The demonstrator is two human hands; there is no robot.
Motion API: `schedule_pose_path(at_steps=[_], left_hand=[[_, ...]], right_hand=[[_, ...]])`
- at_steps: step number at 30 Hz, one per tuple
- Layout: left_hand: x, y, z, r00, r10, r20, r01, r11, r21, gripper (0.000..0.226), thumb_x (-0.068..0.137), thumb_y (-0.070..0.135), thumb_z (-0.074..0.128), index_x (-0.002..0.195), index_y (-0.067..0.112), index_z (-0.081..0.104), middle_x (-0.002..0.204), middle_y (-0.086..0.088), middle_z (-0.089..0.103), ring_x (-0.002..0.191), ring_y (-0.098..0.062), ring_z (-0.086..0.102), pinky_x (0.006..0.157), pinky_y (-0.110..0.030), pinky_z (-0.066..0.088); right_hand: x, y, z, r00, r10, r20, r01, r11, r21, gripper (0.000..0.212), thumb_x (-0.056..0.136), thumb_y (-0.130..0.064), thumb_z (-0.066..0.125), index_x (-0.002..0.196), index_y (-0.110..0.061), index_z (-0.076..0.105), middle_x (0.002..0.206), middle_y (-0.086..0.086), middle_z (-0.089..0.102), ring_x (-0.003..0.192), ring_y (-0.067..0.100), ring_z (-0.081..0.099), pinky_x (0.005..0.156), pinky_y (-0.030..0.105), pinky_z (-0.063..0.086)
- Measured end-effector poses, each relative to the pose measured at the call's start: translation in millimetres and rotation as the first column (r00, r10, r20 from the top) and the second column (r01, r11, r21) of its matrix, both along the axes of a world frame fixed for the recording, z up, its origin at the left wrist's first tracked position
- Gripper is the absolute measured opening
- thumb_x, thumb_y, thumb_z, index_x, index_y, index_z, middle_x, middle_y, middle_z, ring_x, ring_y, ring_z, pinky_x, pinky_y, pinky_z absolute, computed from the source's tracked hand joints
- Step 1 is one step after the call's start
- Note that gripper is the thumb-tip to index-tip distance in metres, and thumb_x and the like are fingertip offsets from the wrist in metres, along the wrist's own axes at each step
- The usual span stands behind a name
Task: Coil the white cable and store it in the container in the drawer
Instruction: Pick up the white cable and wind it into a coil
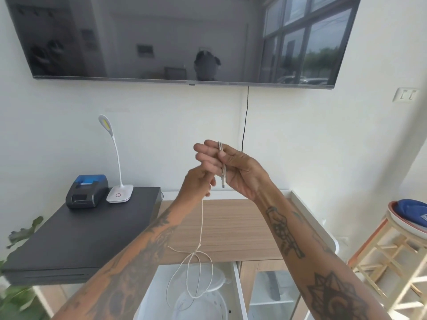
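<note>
Both your forearms are raised in front of you, hands close together. Your right hand (235, 167) sits higher, fingers extended, thumb pinched against them. Your left hand (198, 183) is just below, fingers curled closed.

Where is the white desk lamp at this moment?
In the head view, the white desk lamp stands at the left on the black box, just right of the small printer.

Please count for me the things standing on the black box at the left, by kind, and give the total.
Desk lamp: 1
Receipt printer: 1
Total on the black box: 2
</note>
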State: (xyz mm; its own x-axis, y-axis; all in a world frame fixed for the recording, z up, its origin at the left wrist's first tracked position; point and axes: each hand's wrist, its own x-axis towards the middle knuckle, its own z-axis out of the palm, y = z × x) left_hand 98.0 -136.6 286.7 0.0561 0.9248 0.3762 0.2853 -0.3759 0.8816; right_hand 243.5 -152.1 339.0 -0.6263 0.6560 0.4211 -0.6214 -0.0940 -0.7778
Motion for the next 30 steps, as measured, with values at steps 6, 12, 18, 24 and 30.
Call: schedule_pose_path(at_steps=[6,12,18,24,30], left_hand=[[10.6,-17.6,-21.4,0.889,-0.152,-0.432,0.152,0.988,-0.036,0.038,0.101,0.046,0.046,0.098,0.015,0.068,0.065,0.004,0.066,0.049,0.004,0.052,0.051,-0.01,0.04],[-29.4,-1.7,27.7,0.883,0.04,-0.467,0.022,0.992,0.126,0.014,0.078,0.038,0.08,0.077,0.026,0.074,0.075,0.012,0.067,0.066,0.002,0.058,0.058,-0.016,0.04],[-29.4,13.8,58.0,0.946,0.015,-0.325,0.046,0.983,0.179,0.011,0.08,0.026,0.08,0.078,0.018,0.074,0.079,0.004,0.07,0.064,-0.004,0.055,0.063,-0.021,0.042],[-3.3,15.0,35.3,0.996,0.091,0.02,-0.092,0.989,0.116,0.021,0.095,0.01,0.057,0.083,0.02,0.071,0.066,0.01,0.067,0.056,-0.005,0.059,0.051,-0.029,0.049],[26.9,-15.0,-11.1,0.972,-0.053,-0.23,0.068,0.996,0.059,0.035,0.102,0.044,0.045,0.083,0.024,0.066,0.061,0.0,0.06,0.046,-0.006,0.05,0.047,-0.021,0.046]], right_hand=[[6.0,29.1,-7.0,0.732,-0.602,0.319,0.506,0.794,0.338,0.028,0.104,-0.011,0.046,0.128,-0.005,0.058,0.135,0.014,0.06,0.122,0.025,0.062,0.106,0.043,0.047],[15.1,25.9,-43.3,0.599,-0.471,0.648,0.319,0.882,0.346,0.03,0.106,-0.022,0.038,0.113,-0.007,0.063,0.105,0.016,0.074,0.067,0.026,0.064,0.054,0.029,0.044],[1.3,12.6,-39.0,0.852,-0.323,0.411,0.34,0.94,0.035,0.041,0.107,-0.029,0.032,0.105,-0.004,0.065,0.058,-0.003,0.048,0.047,0.013,0.041,0.051,0.023,0.038],[-5.0,-3.6,-5.3,0.956,-0.272,0.108,0.269,0.962,0.046,0.028,0.106,-0.014,0.034,0.109,0.0,0.059,0.062,-0.003,0.055,0.052,0.013,0.053,0.057,0.026,0.047],[-7.4,21.0,24.0,0.781,-0.607,0.149,0.562,0.786,0.256,0.025,0.107,-0.013,0.035,0.115,0.001,0.054,0.101,0.011,0.075,0.088,0.026,0.073,0.083,0.038,0.058]])
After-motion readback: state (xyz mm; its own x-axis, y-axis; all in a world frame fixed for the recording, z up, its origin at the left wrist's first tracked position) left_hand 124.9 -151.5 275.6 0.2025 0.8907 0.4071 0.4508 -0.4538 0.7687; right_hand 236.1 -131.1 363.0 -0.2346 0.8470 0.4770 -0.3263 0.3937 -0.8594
